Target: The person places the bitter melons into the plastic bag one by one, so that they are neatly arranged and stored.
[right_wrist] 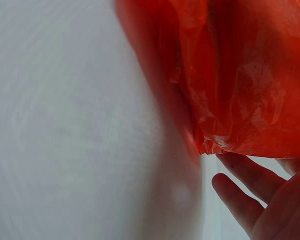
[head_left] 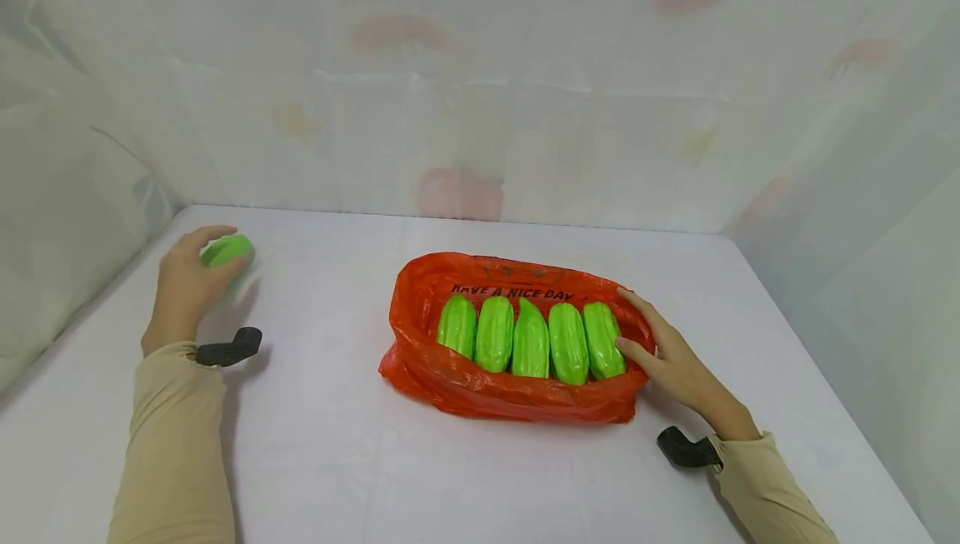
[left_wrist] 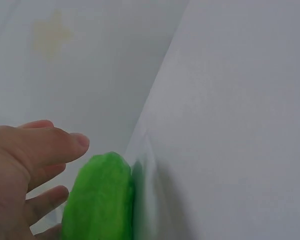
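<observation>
On the far left of the table, my left hand (head_left: pixel 191 273) is curved around a bright green ridged gourd (head_left: pixel 227 252), blurred in the head view. In the left wrist view the gourd (left_wrist: pixel 100 200) stands beside the fingers, and a gap separates it from the thumb tip. A red plastic bag (head_left: pixel 517 402) lies wide-mouthed near the middle, with several green gourds (head_left: pixel 568 344) side by side in it. Across the bag's right end my right hand (head_left: pixel 678 365) is spread, its thumb over the rim by the rightmost gourd. The right wrist view shows straightish fingers (right_wrist: pixel 237 200) behind the red plastic.
The white table (head_left: pixel 337 477) runs back to a pale printed sheet (head_left: pixel 525 144). More pale sheeting (head_left: pixel 67 161) borders the left side. A black camera mount (head_left: pixel 228 348) sits at the left wrist, another black mount (head_left: pixel 686 448) at the right.
</observation>
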Action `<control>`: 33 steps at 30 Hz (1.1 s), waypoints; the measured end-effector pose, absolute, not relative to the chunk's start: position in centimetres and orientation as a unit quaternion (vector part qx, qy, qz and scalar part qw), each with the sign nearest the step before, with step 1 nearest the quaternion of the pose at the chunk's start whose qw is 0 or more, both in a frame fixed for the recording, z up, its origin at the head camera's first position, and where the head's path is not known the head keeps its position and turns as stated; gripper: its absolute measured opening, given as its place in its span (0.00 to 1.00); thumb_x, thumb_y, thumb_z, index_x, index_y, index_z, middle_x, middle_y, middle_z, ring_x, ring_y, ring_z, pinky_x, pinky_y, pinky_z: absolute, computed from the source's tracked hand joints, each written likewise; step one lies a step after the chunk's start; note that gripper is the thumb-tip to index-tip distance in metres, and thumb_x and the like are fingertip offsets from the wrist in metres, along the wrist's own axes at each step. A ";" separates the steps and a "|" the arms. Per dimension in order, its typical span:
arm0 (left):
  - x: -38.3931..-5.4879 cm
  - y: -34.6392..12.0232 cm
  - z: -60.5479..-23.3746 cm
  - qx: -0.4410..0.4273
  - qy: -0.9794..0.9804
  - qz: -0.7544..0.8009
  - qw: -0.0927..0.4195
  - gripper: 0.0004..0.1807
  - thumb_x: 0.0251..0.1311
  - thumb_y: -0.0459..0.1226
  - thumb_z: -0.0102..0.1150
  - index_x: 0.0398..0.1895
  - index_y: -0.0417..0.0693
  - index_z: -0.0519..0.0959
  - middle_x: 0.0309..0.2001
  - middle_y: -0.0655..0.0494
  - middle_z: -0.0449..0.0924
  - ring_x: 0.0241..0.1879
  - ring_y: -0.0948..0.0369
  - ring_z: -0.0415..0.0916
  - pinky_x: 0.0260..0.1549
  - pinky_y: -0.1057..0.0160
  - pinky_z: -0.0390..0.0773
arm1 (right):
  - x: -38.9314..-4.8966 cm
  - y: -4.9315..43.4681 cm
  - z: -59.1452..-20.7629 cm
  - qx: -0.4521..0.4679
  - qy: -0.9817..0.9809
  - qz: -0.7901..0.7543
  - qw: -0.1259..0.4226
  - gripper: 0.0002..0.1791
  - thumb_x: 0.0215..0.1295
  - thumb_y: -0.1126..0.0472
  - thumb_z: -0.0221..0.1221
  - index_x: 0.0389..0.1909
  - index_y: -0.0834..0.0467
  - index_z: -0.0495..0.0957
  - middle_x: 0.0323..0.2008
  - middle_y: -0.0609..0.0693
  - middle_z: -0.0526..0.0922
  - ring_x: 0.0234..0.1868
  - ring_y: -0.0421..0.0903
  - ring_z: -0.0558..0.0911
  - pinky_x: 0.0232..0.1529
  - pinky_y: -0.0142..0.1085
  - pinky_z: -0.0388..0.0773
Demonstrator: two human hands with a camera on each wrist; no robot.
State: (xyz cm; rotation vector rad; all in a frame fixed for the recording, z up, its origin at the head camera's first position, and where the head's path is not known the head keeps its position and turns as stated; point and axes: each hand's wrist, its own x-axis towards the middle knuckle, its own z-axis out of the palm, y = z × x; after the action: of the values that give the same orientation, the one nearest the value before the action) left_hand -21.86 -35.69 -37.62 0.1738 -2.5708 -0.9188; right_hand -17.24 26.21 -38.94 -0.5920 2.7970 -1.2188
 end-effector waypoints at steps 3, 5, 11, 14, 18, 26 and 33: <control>-21.8 -35.9 -37.9 0.068 -0.921 -0.328 0.201 0.26 0.62 0.32 0.61 0.64 0.37 0.72 0.63 0.27 0.69 0.64 0.32 0.63 0.64 0.34 0.60 | -17.2 26.2 -38.9 -0.192 0.899 -0.392 0.016 0.37 0.74 0.57 0.54 0.79 0.49 0.49 0.76 0.61 0.55 0.73 0.64 0.61 0.65 0.69 0.62; -21.8 -36.0 -38.1 0.076 -0.922 -0.327 0.195 0.26 0.63 0.33 0.60 0.65 0.37 0.72 0.63 0.26 0.68 0.63 0.33 0.63 0.63 0.34 0.61 | -17.2 26.2 -38.9 -0.192 0.899 -0.393 0.016 0.37 0.74 0.57 0.54 0.79 0.49 0.49 0.76 0.61 0.55 0.72 0.64 0.62 0.64 0.69 0.63; -21.8 -36.2 -38.5 0.107 -0.924 -0.335 0.152 0.29 0.67 0.36 0.56 0.71 0.39 0.66 0.66 0.26 0.63 0.62 0.34 0.60 0.59 0.34 0.60 | -17.1 26.2 -38.8 -0.196 0.898 -0.394 0.012 0.37 0.74 0.58 0.54 0.78 0.49 0.49 0.75 0.61 0.57 0.72 0.64 0.63 0.65 0.69 0.63; -21.9 -36.3 -38.6 0.115 -0.923 -0.339 0.139 0.31 0.67 0.34 0.55 0.72 0.40 0.63 0.67 0.25 0.61 0.63 0.33 0.59 0.60 0.33 0.60 | -17.1 26.2 -38.9 -0.197 0.898 -0.393 0.011 0.37 0.74 0.58 0.54 0.78 0.49 0.50 0.75 0.61 0.57 0.72 0.63 0.63 0.65 0.69 0.62; -21.9 -36.5 -38.7 0.114 -0.923 -0.341 0.136 0.33 0.64 0.32 0.55 0.74 0.40 0.61 0.69 0.25 0.60 0.66 0.30 0.57 0.62 0.31 0.59 | -17.2 26.2 -38.8 -0.195 0.898 -0.393 0.012 0.37 0.74 0.58 0.54 0.78 0.49 0.49 0.76 0.61 0.57 0.72 0.64 0.62 0.65 0.69 0.62; -22.0 -36.6 -38.6 0.089 -0.932 -0.334 0.110 0.36 0.62 0.31 0.55 0.75 0.42 0.58 0.68 0.26 0.60 0.64 0.31 0.58 0.61 0.32 0.60 | -17.2 26.2 -38.9 -0.190 0.899 -0.393 0.016 0.37 0.74 0.57 0.54 0.78 0.47 0.49 0.76 0.60 0.55 0.74 0.65 0.60 0.66 0.69 0.60; -22.1 -36.3 -38.3 0.085 -0.938 -0.331 0.064 0.37 0.63 0.31 0.55 0.75 0.43 0.57 0.71 0.27 0.55 0.65 0.31 0.57 0.58 0.30 0.61 | -17.2 26.2 -38.9 -0.191 0.900 -0.393 0.016 0.37 0.74 0.57 0.54 0.78 0.47 0.50 0.77 0.60 0.55 0.74 0.65 0.59 0.66 0.70 0.59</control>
State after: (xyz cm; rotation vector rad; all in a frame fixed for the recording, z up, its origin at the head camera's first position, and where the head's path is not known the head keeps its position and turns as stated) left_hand -22.12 -36.25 -38.30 0.2570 -2.8312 -0.9987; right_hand -17.20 26.19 -38.91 -0.5931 2.7978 -1.2208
